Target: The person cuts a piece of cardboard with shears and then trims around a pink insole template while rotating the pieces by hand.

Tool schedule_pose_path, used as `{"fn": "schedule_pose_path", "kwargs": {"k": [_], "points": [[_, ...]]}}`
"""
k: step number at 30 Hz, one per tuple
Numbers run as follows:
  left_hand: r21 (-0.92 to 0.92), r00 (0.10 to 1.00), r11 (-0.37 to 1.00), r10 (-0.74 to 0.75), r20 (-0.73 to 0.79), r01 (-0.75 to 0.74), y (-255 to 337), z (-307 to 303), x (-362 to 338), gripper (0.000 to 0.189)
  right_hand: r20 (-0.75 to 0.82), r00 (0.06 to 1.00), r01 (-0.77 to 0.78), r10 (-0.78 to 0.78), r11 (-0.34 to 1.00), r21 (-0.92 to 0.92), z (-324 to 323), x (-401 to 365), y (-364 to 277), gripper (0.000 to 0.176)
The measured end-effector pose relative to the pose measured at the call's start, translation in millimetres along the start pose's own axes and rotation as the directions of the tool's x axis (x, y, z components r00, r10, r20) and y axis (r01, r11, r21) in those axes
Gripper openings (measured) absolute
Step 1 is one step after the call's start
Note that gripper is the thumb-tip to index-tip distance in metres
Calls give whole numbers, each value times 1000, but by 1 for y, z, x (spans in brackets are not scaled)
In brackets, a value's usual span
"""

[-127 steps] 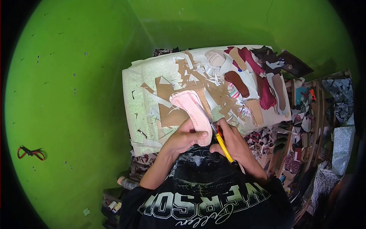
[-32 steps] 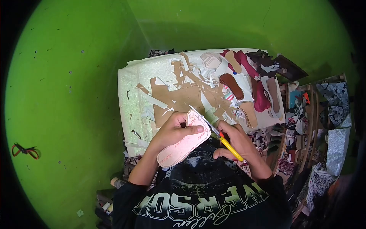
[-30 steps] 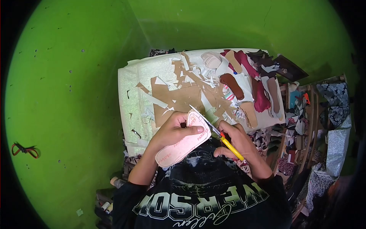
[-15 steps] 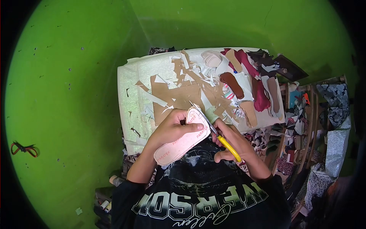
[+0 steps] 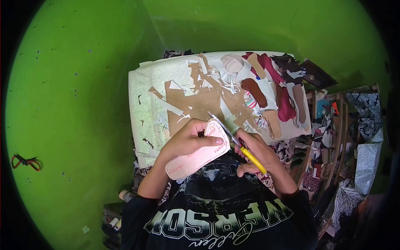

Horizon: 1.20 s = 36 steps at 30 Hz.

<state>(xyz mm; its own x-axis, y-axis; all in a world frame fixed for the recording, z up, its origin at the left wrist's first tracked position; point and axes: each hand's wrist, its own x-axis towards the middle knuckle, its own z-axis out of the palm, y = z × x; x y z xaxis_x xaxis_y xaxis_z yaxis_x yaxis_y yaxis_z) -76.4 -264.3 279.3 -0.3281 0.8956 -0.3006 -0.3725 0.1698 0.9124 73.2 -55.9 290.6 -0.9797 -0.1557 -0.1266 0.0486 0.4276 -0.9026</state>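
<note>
My left hand (image 5: 193,141) grips a pale insole (image 5: 196,159) printed with red "PARATEX" lettering, its thumb pressed flat on the top face. A drawn outline runs just inside the insole's edge. In my right hand (image 5: 257,152) is a pair of scissors (image 5: 250,158) with yellow handles. Their blades lie along the right edge of the insole's upper end, tips pointing up and left. Whether the blades are parted is hard to make out. Beyond the hands lies a brown sheet (image 5: 196,104) with offcuts on it.
A table (image 5: 139,87) with a pale, shiny cover carries white and tan scraps (image 5: 202,66), brown insole shapes (image 5: 254,93) and dark red fabric (image 5: 285,106). To the right, a wooden rack (image 5: 339,137) holds many fabric pieces. Green walls (image 5: 83,116) stand close on the left and behind.
The scissors have shifted slightly right and down, their handles a little further from the insole. The insole's lower end has moved slightly left.
</note>
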Motion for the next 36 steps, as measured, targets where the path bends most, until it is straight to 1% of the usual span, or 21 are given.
{"fn": "schedule_pose_path", "kwargs": {"k": [1, 7, 10, 11, 14, 15, 16, 18, 20, 21, 22, 24, 25, 26, 27, 28, 29, 31, 34, 35, 36], "points": [[-3, 1000, 1000, -13, 13, 13, 0, 0, 1, 19, 4, 1000, 11, -11, 1000, -29, 0, 0, -2, 81], [-26, 999, 999, -18, 43, 19, 5, -2, -1, 19, 12, 995, -96, 98, 991, -88, -6, -1, -3, 74], [25, 1000, 1000, -14, 11, 14, 2, -6, -1, 19, -97, 987, -120, 126, 990, 67, -9, -1, 0, 71], [40, 999, 999, -3, -33, 5, 0, -6, 0, 19, -111, 985, -128, 135, 989, 75, -12, -1, 3, 71], [53, 987, 998, 38, -153, -30, -5, -5, 3, 17, -226, 969, -20, 98, 946, 325, -4, 3, 6, 72], [38, 981, 998, 58, -185, -51, -7, -3, 6, 14, -182, 968, -74, 172, 891, 448, 4, 1, 15, 79], [23, 973, 997, 76, -216, -73, -8, -1, 9, 12, -251, 954, -13, 167, 854, 520, 14, 4, 17, 81], [48, 945, 984, 177, -274, -171, -14, 3, 16, 12, -381, 907, 120, 178, 758, 641, 41, 15, 17, 85], [82, 909, 967, 254, -331, -240, -21, 4, 22, 13, -401, 904, 185, 149, 710, 680, 53, 19, 31, 84], [61, 898, 974, 226, -378, -220, -22, 2, 23, 12, -411, 899, 204, 150, 687, 697, 57, 20, 41, 83], [138, 857, 959, 283, -431, -248, -23, -2, 24, 12, -420, 895, 222, 152, 664, 714, 60, 20, 50, 81], [294, 754, 913, 400, -521, -282, -26, -20, 26, 11, -469, 874, 245, 127, 719, 651, 52, 17, 56, 74], [265, 744, 934, 351, -568, -239, -29, -35, 24, 12, -494, 855, 221, 160, 749, 625, 48, 14, 55, 72], [75, 717, 955, 266, -644, -287, -34, -52, 23, 14, -518, 834, 194, 192, 776, 600, 44, 10, 54, 69], [-112, 692, 934, 167, -702, -339, -40, -71, 23, 16, -535, 821, 155, 199, 825, 544, 40, 5, 52, 66], [-288, 672, 873, 60, -738, -395, -46, -81, 21, 19, -553, 809, 114, 202, 868, 483, 36, 1, 52, 63], [-361, 679, 829, 31, -733, -427, -51, -85, 19, 20, -610, 776, 132, 164, 903, 410, 37, 0, 59, 58], [-501, 706, 720, -22, -708, -480, -56, -86, 15, 25, -590, 784, 108, 194, 893, 437, 37, 0, 52, 55], [-679, 791, 628, -159, -591, -381, -65, -64, 15, 26, -530, 818, 75, 225, 871, 485, 46, 0, 52, 53], [-721, 806, 595, -194, -559, -356, -62, -52, 16, 24, -485, 842, 66, 237, 846, 529, 49, 3, 45, 50], [-727, 797, 578, -202, -569, -372, -66, -45, 19, 24, -416, 880, 17, 229, 860, 510, 49, 6, 41, 49]]}}
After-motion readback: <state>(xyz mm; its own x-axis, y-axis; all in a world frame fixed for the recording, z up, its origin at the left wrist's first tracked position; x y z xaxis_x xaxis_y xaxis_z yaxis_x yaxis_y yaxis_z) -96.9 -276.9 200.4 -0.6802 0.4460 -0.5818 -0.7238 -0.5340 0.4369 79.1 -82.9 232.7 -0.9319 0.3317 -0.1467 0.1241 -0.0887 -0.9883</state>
